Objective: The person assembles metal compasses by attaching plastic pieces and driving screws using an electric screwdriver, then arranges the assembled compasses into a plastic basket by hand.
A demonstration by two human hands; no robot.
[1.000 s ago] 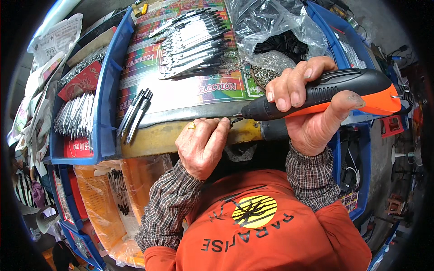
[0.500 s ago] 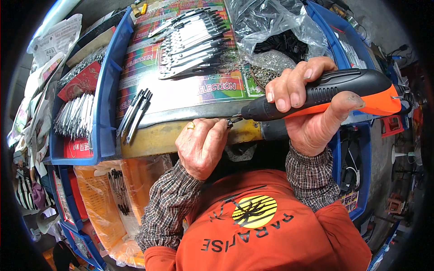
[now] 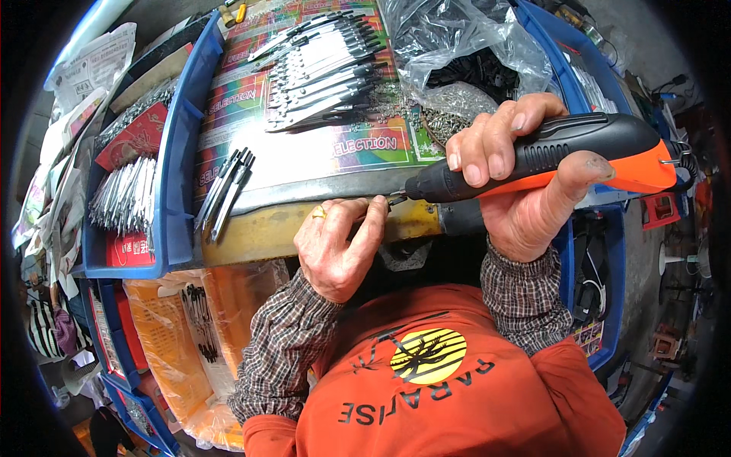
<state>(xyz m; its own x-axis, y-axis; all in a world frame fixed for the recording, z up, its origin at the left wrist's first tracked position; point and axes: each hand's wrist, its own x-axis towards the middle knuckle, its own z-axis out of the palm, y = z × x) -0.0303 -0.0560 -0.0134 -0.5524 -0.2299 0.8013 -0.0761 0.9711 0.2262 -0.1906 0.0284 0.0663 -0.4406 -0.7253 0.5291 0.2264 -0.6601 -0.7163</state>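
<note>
My right hand [image 3: 525,221] is wrapped round a black and orange electric screwdriver [image 3: 594,141], held nearly level with its bit toward the left. At the bench's front edge my left hand [image 3: 335,247], a ring on one finger, is closed with its fingertips beside the bit. A small dark piece [image 3: 393,200] shows there; the fingers hide most of it. Left of this hand, a few slim silver pieces with black ends [image 3: 228,190] lie together. Farther back is a large stack of similar slim pieces [image 3: 324,76].
Small metal screws [image 3: 449,122] lie beside a clear plastic bag [image 3: 457,38] with black parts. A blue bin [image 3: 175,190] of slim silver parts stands at the left, another blue bin [image 3: 556,53] at the far right. Below the bench sits a plastic-lined orange basket [image 3: 160,327].
My left fingers have shifted slightly, the index finger now straighter and a little apart from the others. The screwdriver and my right hand stay almost where they were.
</note>
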